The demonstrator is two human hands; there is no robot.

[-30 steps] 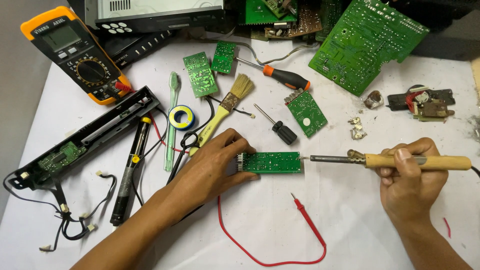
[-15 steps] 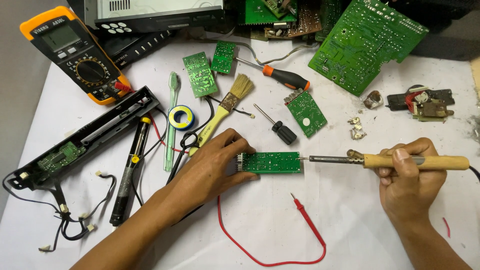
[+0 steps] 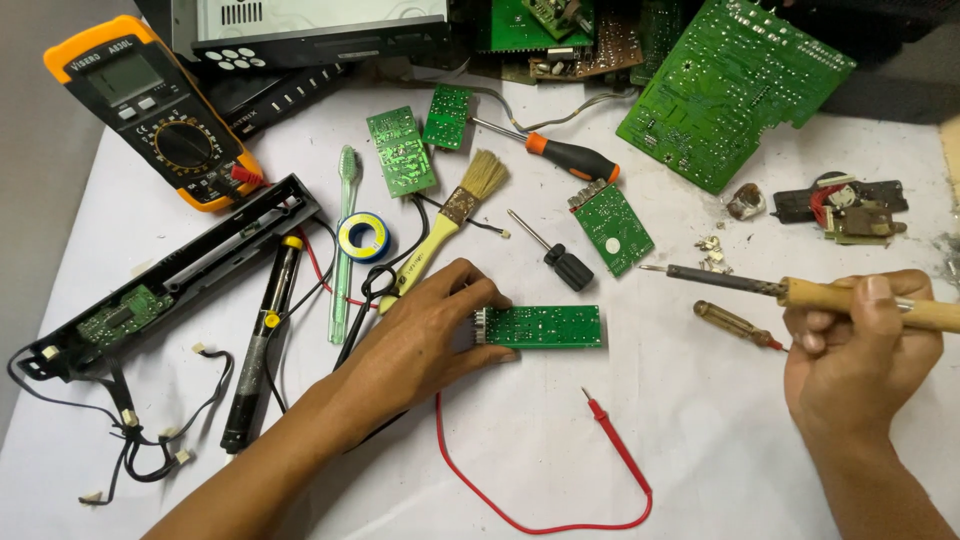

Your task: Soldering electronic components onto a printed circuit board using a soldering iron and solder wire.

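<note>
A: What risk is shown here?

B: The iron, with its wooden handle, is gripped by the right hand, fingers curled fully round it; the tip is held clear of the board, off at its 2 o'clock. Burns are judged possible: the left hand is pressed on the board's 9 o'clock end, fingers spread and flat, nothing clasped. The red lead, looped at the board's 6 o'clock, could be scorched or snagged by a low pass.

A: How is the board to be described?

B: A small green rectangle is seen, lying flat on the white sheet near centre, solder side up, with a row of pale pins at its left end. A black screwdriver is placed at its 12 o'clock, apart.
</note>
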